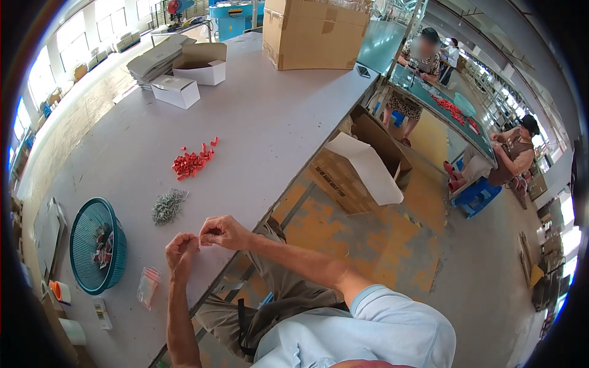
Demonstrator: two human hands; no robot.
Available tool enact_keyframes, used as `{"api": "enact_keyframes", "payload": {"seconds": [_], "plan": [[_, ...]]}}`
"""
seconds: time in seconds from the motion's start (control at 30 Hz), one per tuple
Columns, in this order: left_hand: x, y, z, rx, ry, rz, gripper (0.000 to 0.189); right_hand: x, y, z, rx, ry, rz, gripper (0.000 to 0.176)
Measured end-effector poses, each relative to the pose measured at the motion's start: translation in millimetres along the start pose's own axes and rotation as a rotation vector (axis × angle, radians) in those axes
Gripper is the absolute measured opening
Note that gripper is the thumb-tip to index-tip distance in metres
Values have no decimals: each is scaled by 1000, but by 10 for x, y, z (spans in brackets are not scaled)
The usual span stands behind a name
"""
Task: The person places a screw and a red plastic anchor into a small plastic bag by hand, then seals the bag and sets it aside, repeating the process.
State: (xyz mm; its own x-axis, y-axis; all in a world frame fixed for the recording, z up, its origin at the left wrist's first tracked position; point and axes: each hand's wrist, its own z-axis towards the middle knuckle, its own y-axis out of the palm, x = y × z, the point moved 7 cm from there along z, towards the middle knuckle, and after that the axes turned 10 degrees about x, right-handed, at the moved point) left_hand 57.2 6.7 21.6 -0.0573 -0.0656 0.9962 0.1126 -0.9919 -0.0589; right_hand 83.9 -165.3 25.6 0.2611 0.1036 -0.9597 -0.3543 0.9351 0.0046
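Note:
My left hand [183,250] and my right hand [224,233] meet close together over the table's near edge. Both have their fingers pinched. Whatever lies between the fingertips is too small to make out. Just beyond them sits a pile of small grey metal pieces, possibly screws [168,207]. Farther back is a heap of small red parts [191,163], a few of them scattered loose. Clear plastic bags with a red edge [148,287] lie left of my left hand. A teal plastic basket [118,245] holds several small filled packets [103,248].
On the grey table [264,129] stand a large cardboard box [316,37], small white boxes [177,92] and a phone [364,72]. An orange tape roll [60,292] lies left. An open carton [350,175] is beside the table. Two people sit at a green table [417,86] with red parts.

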Motion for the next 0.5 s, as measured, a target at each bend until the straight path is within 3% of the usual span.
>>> {"api": "enact_keyframes", "payload": {"seconds": [0.2, 0.27, 0.3, 0.33, 0.37, 0.47, 0.5], "plan": [[16, -27, -8, 22, 72, 142, 6, 59, -6, 10, -72, 26, -130, 4], [-51, -44, 0, 102, 30, 60, 11, 271, -14, 22, -62, 100, 144, 8], [-87, -85, 23, 155, 66, 42, 13, 255, -31, 56, -7, -1, 141, 10], [-155, -136, 84, 217, 163, 183, 12, 347, -74, 67, 48, 12, 307, 12], [-59, -134, 69, 263, 316, 259, 9, 395, -207, 100, 142, 163, 266, 13], [192, -15, -88, 139, 492, 216, 5, 306, -279, 282, 316, 179, 244, 8], [290, 13, -162, 96, 584, 249, 7, 213, -188, 370, 266, 185, 251, 7]]}}
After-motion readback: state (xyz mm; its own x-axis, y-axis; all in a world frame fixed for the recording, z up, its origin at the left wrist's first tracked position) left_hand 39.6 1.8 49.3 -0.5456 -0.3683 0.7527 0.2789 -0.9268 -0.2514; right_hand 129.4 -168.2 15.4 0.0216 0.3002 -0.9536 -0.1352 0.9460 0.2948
